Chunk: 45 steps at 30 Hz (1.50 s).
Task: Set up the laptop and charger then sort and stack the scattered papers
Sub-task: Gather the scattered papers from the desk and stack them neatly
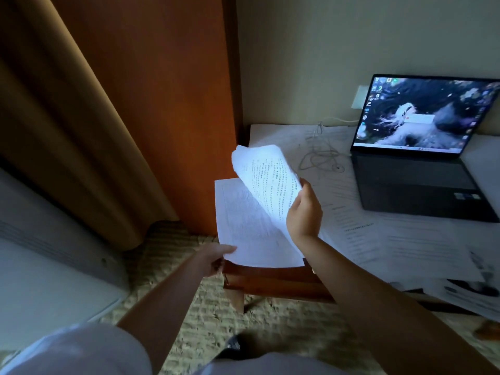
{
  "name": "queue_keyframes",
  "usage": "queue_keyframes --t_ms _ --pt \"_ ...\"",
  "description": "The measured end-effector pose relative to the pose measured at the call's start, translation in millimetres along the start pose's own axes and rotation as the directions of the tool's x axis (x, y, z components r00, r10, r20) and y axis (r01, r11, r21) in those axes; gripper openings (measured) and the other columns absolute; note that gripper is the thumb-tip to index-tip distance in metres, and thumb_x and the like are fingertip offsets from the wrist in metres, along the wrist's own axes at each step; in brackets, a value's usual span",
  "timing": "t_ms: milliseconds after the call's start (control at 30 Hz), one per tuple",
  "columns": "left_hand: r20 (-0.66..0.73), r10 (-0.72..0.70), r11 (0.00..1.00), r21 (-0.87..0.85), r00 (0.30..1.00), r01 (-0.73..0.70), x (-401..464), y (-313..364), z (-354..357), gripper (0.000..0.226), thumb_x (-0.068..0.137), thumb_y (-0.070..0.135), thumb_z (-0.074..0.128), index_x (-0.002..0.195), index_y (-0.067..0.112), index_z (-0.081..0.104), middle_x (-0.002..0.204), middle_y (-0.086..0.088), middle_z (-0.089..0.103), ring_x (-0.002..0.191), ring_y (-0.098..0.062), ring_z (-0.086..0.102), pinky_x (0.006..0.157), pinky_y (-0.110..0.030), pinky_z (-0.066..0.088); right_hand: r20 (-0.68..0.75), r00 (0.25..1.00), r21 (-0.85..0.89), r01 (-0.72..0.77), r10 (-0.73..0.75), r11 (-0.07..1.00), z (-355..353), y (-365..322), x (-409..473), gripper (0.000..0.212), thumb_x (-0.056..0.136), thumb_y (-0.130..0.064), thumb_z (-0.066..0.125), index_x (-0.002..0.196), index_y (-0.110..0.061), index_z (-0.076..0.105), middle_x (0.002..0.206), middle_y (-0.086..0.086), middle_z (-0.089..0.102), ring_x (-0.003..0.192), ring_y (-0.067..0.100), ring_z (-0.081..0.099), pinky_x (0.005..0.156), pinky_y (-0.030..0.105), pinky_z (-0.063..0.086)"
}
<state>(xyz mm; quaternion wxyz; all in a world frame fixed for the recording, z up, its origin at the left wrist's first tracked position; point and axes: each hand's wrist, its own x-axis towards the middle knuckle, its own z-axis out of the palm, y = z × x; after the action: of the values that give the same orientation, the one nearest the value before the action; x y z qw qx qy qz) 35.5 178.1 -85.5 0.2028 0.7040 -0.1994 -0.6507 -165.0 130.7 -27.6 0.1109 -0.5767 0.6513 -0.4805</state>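
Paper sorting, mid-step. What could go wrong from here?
1. The right hand pinches the curled sheet by one edge only; it might crease or slip.
2. The stack in the left hand hangs past the table's edge, gripped at one corner; sheets could slide to the floor.
3. The white cable lies coiled on loose papers beside the laptop; pulling those sheets may snag it.

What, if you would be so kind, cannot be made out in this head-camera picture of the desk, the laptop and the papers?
- The print on the curled sheet in the right hand: too small and blurred to read.
- The left hand's fingers: tucked under the flat sheet.
- The laptop: its right side is cut off by the frame edge.
- Where the white cable ends: too dim to tell.
- The scattered papers: text blurred.
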Motion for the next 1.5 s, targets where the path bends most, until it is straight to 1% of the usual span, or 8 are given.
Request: queue_keyframes --t_ms 133,267,567,833,1033,1167,1333,1500 --pt "-0.191 0.128 0.976 -0.152 0.973 -0.158 -4.3 -9.2 8.0 0.047 0.078 -0.012 0.065 0.122 -0.002 0.053 0.117 -0.020 0.060 0.098 -0.035 0.064 0.066 -0.036 0.058 -0.160 0.935 0.201 -0.283 0.317 0.938 -12.4 -12.2 10.8 0.036 0.098 -0.003 0.035 0.132 -0.007 0.049 0.119 0.016 0.062 0.105 0.031 0.060 0.081 0.031 0.047" --pt "-0.379 0.212 0.969 -0.037 0.901 -0.244 -8.2 -12.4 7.9 0.045 0.077 -0.007 0.069 0.120 0.003 0.059 0.109 -0.017 0.064 0.082 -0.030 0.068 0.050 -0.028 0.058 -0.141 0.697 0.346 -0.631 0.703 0.695 -18.2 1.3 10.3 0.044 0.100 -0.006 0.030 0.140 -0.019 0.041 0.138 0.010 0.050 0.118 0.028 0.054 0.091 0.032 0.048" --pt "-0.774 0.390 0.858 0.109 0.499 -0.502 -34.6 9.0 -10.6 0.021 0.086 0.012 0.054 0.098 0.006 0.071 0.089 -0.012 0.069 0.081 -0.028 0.064 0.073 -0.037 0.056 -0.032 0.768 0.215 -0.620 0.640 0.755 -27.1 11.4 -41.9 0.057 0.095 0.005 0.037 0.146 -0.020 0.031 0.148 0.011 0.038 0.129 0.036 0.045 0.098 0.052 0.046" --pt "-0.680 0.241 0.762 -0.309 0.693 -0.569 -38.6 17.2 20.5 0.027 0.080 0.003 0.072 0.108 0.004 0.068 0.098 -0.008 0.070 0.080 -0.021 0.070 0.076 -0.035 0.059 0.144 0.645 0.046 -0.762 0.750 0.646 -29.2 14.3 -75.7 0.067 0.091 0.005 0.040 0.148 -0.021 0.015 0.135 0.021 0.047 0.116 0.038 0.053 0.093 0.046 0.050" --pt "-0.687 0.206 0.598 -0.476 0.697 -0.645 -45.3 32.6 -13.3 0.023 0.080 -0.006 0.069 0.102 -0.002 0.065 0.102 -0.017 0.068 0.072 -0.019 0.068 0.060 -0.020 0.056 0.106 0.582 -0.107 -0.800 0.806 0.591 -34.4 25.0 -92.7 0.052 0.096 -0.059 0.029 0.132 -0.025 0.045 0.117 -0.005 0.051 0.112 0.018 0.053 0.092 0.022 0.034" --pt "-0.622 0.268 0.708 -0.391 0.736 -0.589 -50.6 21.5 1.7 0.017 0.079 -0.007 0.070 0.093 0.001 0.063 0.085 -0.011 0.066 0.073 -0.023 0.066 0.067 -0.028 0.058 0.191 0.467 -0.229 -0.834 0.863 0.502 -31.7 17.5 -96.9 0.067 0.096 -0.038 0.049 0.149 -0.010 0.019 0.146 0.015 0.034 0.133 0.032 0.034 0.110 0.039 0.027" --pt "-0.534 0.341 0.842 -0.193 0.774 -0.504 -38.8 -14.0 25.7 0.015 0.075 -0.004 0.073 0.085 0.004 0.066 0.073 -0.007 0.066 0.067 -0.024 0.066 0.060 -0.030 0.056 -0.030 0.822 -0.114 -0.568 0.569 0.815 -36.7 20.8 -86.3 0.060 0.098 -0.042 0.040 0.143 -0.003 0.034 0.141 0.021 0.042 0.130 0.035 0.039 0.105 0.046 0.035" --pt "-0.484 0.368 0.912 0.024 0.793 -0.409 -27.6 -46.2 32.5 0.013 0.072 0.004 0.078 0.082 0.005 0.070 0.068 -0.003 0.066 0.065 -0.025 0.068 0.065 -0.038 0.060 0.185 0.760 0.159 -0.649 0.623 0.744 -37.4 17.3 -67.1 0.062 0.093 -0.058 0.034 0.135 -0.013 0.047 0.131 0.011 0.057 0.118 0.030 0.055 0.097 0.042 0.046"
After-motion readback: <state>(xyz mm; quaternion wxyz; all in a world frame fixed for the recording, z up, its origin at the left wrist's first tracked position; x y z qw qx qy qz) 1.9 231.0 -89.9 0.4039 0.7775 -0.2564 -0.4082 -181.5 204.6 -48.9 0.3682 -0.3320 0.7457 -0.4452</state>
